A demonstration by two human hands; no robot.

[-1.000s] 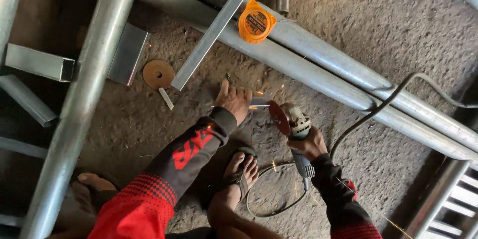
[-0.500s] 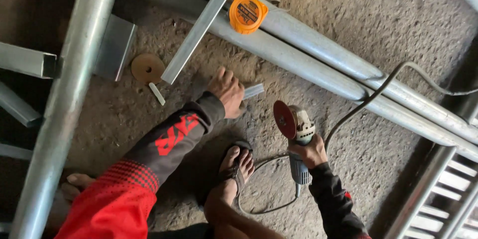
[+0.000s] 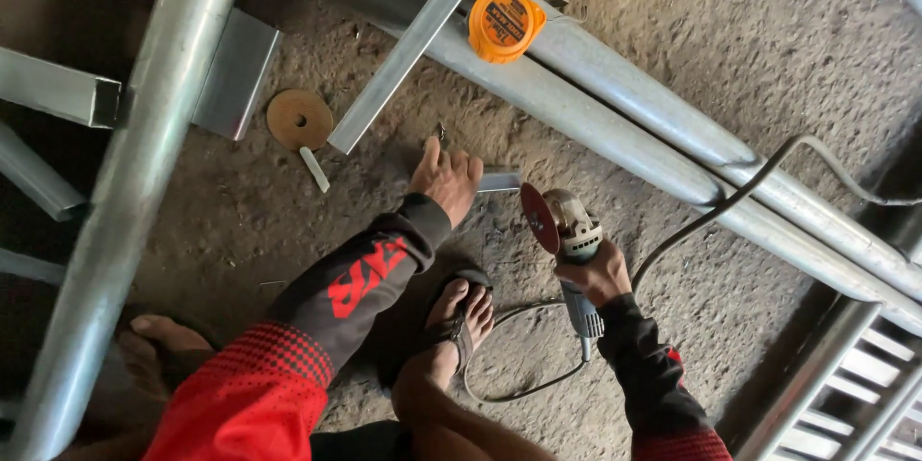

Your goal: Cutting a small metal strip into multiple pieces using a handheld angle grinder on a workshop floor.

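Observation:
My left hand presses down on a short grey metal bar that lies on the rough concrete floor. My right hand grips the handle of a small angle grinder. Its reddish cutting disc hangs just right of the bar's end, apart from it, with no sparks showing. The grinder's black cable runs off to the right. My sandalled foot rests on the floor between my arms.
Long grey steel pipes cross the floor diagonally, with an orange tape measure sitting on them. A worn round disc and a small white stick lie to the left. A metal grille stands at the lower right.
The grinder was at the bar throwing sparks a second ago; it has since drawn back to the right and the sparks have stopped. My left hand stays on the bar.

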